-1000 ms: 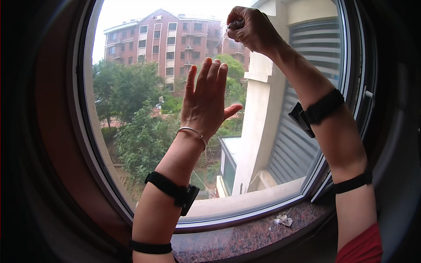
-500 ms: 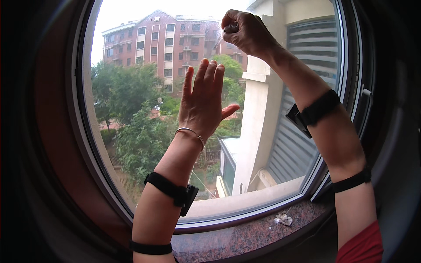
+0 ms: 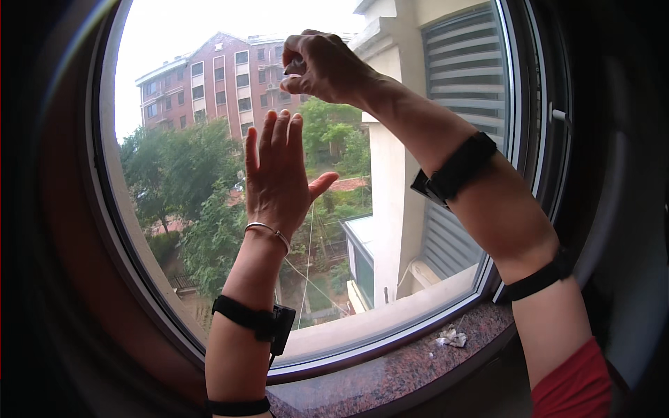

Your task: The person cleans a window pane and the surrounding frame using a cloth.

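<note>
From where I stand, the right hand (image 3: 327, 67) is up high before the far glass (image 3: 334, 209), its back toward me. Its grip is curled tight around a small thing (image 3: 295, 67), dark and mostly hidden by the fingers, so I can't make out what it is. The left hand (image 3: 277, 164), lower and to the left, has its grip wide apart, fingers straight up and thumb out to the right. Its palm is hidden; I can't tell whether it touches the glass.

The near ends of both arms are cut off, the right in a red cloth sleeve (image 3: 573, 382). A thin, shiny bracelet (image 3: 272, 230) rings the left wrist. Black bands, fabric by the look of them, circle both arms; a flat dark box (image 3: 282, 330) sits on the left one.

Nearer, the speckled, polished stone sill (image 3: 369, 380) carries a crumpled, whitish wad (image 3: 452, 337) to the right. The room's edges fade into darkness.
</note>
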Motion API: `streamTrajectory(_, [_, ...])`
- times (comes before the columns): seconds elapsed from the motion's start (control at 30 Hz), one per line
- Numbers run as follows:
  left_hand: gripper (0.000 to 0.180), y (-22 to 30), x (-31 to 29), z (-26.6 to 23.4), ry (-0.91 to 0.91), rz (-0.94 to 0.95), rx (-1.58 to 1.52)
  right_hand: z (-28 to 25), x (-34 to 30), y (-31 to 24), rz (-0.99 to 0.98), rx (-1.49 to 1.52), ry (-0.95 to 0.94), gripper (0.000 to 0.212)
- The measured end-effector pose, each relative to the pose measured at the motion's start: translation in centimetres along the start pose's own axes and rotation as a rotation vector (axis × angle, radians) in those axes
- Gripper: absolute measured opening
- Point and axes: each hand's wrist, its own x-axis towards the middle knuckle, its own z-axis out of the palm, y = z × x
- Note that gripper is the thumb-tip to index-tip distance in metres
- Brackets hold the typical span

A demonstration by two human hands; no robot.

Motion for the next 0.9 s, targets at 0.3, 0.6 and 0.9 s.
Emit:
streamTrajectory(0.3, [0.093,-0.2,-0.4,0.1,-0.038,0.004,0.044,-3.4,-3.2,3.0,0.208,-0.018,0.227,0.015])
streamTrajectory(0.6, [0.093,-0.1,-0.2,-0.2,-0.048,-0.009,0.082,-6.9,-8.0,8.9,0.349,-0.045,0.125,0.027])
streamTrajectory(0.9, [0.093,0.1,-0.1,0.0,-0.058,-0.005,0.084,-6.7,-9.4,9.3,0.254,0.011,0.053,0.028])
